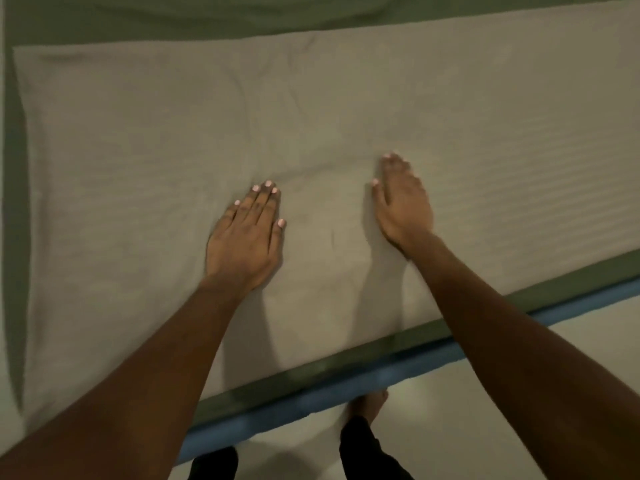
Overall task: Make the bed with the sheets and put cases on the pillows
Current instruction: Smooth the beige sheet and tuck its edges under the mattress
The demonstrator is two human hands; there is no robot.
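A pale beige sheet (145, 140) with faint stripes lies spread flat over the bed, on top of a green sheet (104, 26) that shows along the far side, the left edge and the near edge. My left hand (246, 237) lies palm down on the beige sheet with straight fingers held together. My right hand (403, 206) rests on the same sheet a little to the right, tilted onto its outer edge, fingers straight. Light creases run across the cloth beyond both hands. No pillow is in view.
The bed's near edge runs diagonally, with a blue band (311, 403) under the green border. Pale floor (485, 393) lies below it, where my bare foot (367, 407) and dark trouser legs stand against the bed.
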